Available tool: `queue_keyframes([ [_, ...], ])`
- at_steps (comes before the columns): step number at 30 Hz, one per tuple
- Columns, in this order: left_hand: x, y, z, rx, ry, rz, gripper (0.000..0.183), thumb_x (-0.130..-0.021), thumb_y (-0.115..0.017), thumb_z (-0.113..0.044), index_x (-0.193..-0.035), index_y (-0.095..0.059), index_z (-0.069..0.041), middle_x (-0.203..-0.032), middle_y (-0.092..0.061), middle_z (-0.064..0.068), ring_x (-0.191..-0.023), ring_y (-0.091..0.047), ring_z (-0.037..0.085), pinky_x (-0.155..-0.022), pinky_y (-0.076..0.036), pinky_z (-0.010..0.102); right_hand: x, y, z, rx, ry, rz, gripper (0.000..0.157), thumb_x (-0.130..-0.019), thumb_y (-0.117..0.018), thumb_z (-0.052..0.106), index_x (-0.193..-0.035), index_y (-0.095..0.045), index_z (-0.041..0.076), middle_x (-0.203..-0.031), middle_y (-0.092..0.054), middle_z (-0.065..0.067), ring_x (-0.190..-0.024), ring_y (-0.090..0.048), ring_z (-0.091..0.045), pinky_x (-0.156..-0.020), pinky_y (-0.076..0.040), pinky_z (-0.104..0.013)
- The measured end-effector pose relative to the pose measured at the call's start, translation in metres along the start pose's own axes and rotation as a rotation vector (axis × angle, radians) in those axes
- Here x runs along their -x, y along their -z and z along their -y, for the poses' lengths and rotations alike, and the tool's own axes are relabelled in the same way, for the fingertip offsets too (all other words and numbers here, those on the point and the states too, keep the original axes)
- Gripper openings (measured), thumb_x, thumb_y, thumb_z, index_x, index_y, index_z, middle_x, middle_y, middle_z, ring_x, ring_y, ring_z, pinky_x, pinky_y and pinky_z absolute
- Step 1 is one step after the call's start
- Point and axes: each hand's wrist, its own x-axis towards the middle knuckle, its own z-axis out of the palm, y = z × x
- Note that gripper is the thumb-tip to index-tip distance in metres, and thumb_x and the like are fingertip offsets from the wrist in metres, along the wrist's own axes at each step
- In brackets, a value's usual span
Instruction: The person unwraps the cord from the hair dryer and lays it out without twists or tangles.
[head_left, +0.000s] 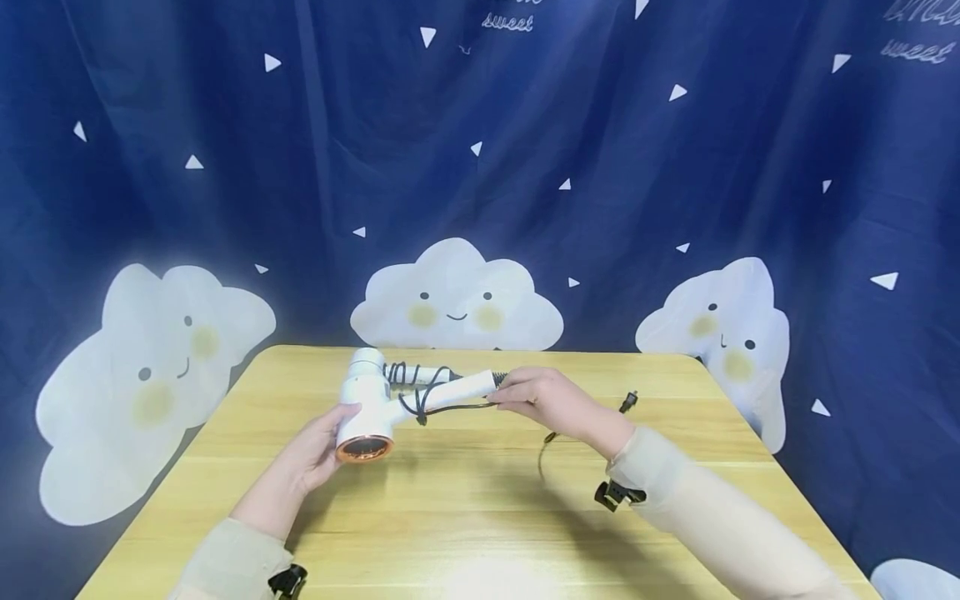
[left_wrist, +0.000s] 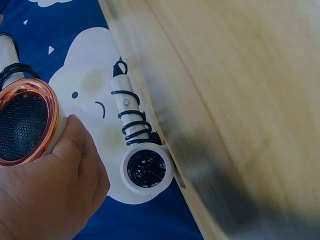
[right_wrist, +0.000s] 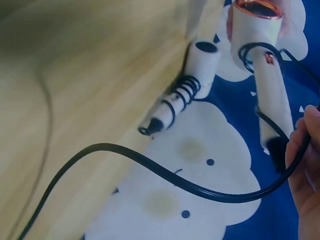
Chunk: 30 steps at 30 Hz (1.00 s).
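Observation:
A white hair dryer [head_left: 365,417] with a copper rim is held above the table, its handle pointing right. My left hand [head_left: 315,454] grips the dryer's body, thumb on its near side; the left wrist view shows the fingers against the copper-rimmed mesh end [left_wrist: 22,127]. Black cord [right_wrist: 220,196] loops round the handle close to the body. My right hand [head_left: 551,404] pinches this cord beside the handle's end, and a long stretch hangs from it in the right wrist view. Behind lies a second white hair dryer [right_wrist: 202,67], cord coiled tightly round its handle.
The wooden table [head_left: 450,517] spans the area below both hands. A black plug [head_left: 628,402] shows beyond the right wrist, with a thin cord trailing below. A dark blue curtain [head_left: 480,192] printed with white clouds hangs right behind the table's far edge.

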Motion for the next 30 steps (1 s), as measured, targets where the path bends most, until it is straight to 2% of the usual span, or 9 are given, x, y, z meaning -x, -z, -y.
queue_keyframes([
  [6, -0.002, -0.002, 0.000, -0.006, 0.010, 0.007, 0.062, -0.095, -0.045, -0.024, -0.138, -0.012, 0.007, -0.109, -0.052, 0.008, -0.096, -0.059, 0.019, -0.090, -0.047, 0.031, -0.011, 0.014, -0.007, 0.014, -0.001, -0.044, 0.019, -0.079, -0.071, 0.006, -0.097, -0.072, 0.009, -0.089, -0.066, 0.003, -0.075, -0.057, -0.006, -0.064, -0.046, -0.016],
  [11, -0.001, -0.002, 0.001, -0.012, 0.002, 0.021, 0.066, -0.094, -0.049, -0.026, -0.138, -0.012, 0.007, -0.109, -0.054, 0.007, -0.096, -0.060, 0.018, -0.090, -0.048, 0.032, -0.020, 0.021, -0.015, 0.032, -0.050, -0.084, 0.018, -0.077, -0.073, 0.006, -0.095, -0.074, 0.010, -0.089, -0.067, 0.005, -0.076, -0.058, -0.005, -0.065, -0.047, -0.016],
  [16, 0.001, -0.002, 0.001, -0.030, -0.008, 0.049, 0.069, -0.093, -0.050, -0.026, -0.137, -0.011, 0.009, -0.108, -0.054, 0.008, -0.097, -0.060, 0.019, -0.090, -0.047, 0.033, -0.026, 0.025, -0.021, 0.030, -0.126, -0.053, 0.019, -0.080, -0.071, 0.010, -0.098, -0.073, 0.014, -0.089, -0.067, 0.008, -0.075, -0.057, -0.001, -0.063, -0.046, -0.015],
  [23, 0.000, -0.004, 0.004, -0.048, 0.009, -0.007, 0.064, -0.094, -0.047, -0.024, -0.138, -0.013, 0.008, -0.108, -0.053, 0.010, -0.095, -0.060, 0.020, -0.090, -0.048, 0.034, -0.036, 0.027, -0.029, 0.013, -0.186, -0.022, 0.018, -0.082, -0.069, 0.012, -0.099, -0.073, 0.013, -0.085, -0.066, 0.008, -0.072, -0.057, -0.001, -0.061, -0.047, -0.017],
  [30, -0.001, -0.003, 0.005, -0.038, 0.012, 0.020, 0.060, -0.096, -0.044, -0.023, -0.137, -0.014, 0.008, -0.108, -0.054, 0.009, -0.096, -0.060, 0.019, -0.089, -0.048, 0.032, -0.042, 0.024, -0.037, -0.010, -0.238, -0.021, 0.017, -0.080, -0.070, 0.011, -0.096, -0.074, 0.014, -0.081, -0.066, 0.008, -0.068, -0.056, -0.001, -0.059, -0.045, -0.019],
])
